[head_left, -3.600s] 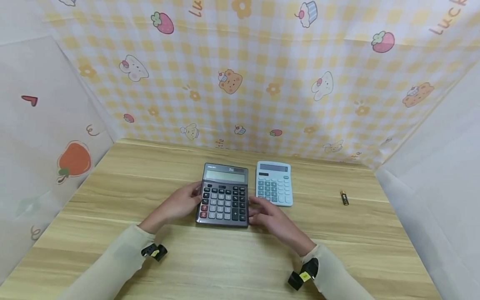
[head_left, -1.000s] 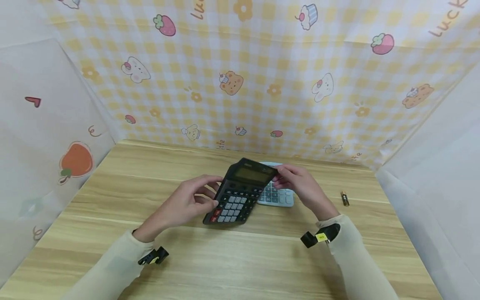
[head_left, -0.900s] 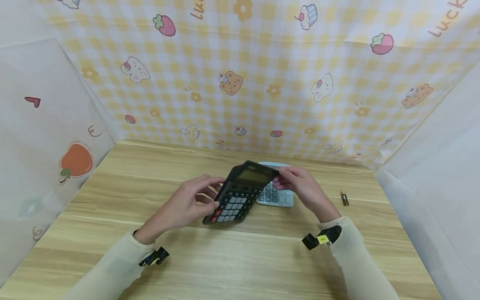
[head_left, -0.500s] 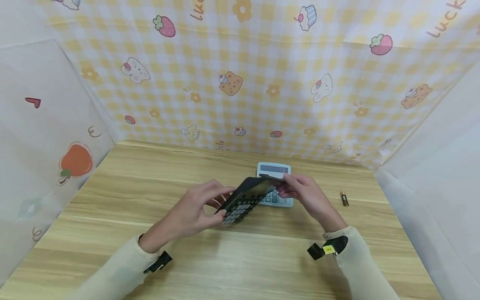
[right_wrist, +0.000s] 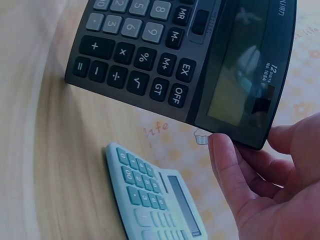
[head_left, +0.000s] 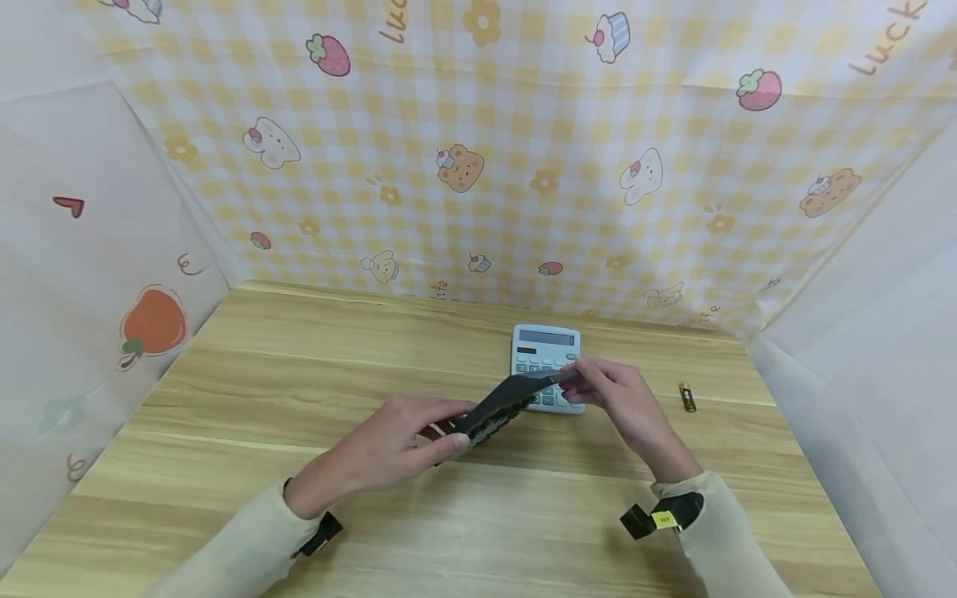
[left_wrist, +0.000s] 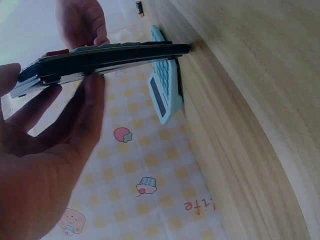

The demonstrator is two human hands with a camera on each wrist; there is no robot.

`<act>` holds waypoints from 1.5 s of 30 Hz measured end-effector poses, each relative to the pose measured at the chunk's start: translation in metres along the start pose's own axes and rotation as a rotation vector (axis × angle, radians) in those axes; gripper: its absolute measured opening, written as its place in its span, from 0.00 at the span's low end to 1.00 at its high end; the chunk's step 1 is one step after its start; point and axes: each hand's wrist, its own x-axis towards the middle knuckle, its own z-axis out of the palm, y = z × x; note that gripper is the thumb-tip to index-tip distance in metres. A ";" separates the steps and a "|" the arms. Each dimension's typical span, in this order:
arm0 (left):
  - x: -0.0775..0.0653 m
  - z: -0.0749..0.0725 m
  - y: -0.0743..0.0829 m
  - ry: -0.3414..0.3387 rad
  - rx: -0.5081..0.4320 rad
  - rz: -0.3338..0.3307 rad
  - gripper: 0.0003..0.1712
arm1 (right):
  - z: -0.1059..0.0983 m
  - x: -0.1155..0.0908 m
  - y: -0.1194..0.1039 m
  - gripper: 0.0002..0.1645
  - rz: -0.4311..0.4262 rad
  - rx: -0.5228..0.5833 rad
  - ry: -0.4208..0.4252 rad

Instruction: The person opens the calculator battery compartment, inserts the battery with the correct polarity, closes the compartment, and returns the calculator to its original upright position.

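Observation:
A dark grey desktop calculator (head_left: 503,402) is tilted up over the table and shows almost edge-on in the head view. My left hand (head_left: 396,440) grips its left edge, thumb on the key side and fingers against the back. At the top corner beside the display, my right hand (head_left: 624,403) pinches it. The right wrist view shows its keys and display (right_wrist: 240,65) plainly. Behind and to the right, a light blue calculator (head_left: 546,339) lies face up, its lower keys partly covered by the dark calculator and my right fingers.
A small black and gold battery (head_left: 687,397) lies on the wooden table (head_left: 449,531) to the right. A yellow checked cloth (head_left: 508,224) hangs along the back edge. White sheets (head_left: 867,332) close off both sides.
The dark calculator lay flat at first; it has been lifted and tipped until its face points downward. My right hand went from its lower right side to its top corner.

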 end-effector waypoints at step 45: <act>-0.007 0.021 0.005 0.002 0.066 -0.256 0.35 | -0.015 -0.031 0.009 0.21 0.086 -0.063 -0.019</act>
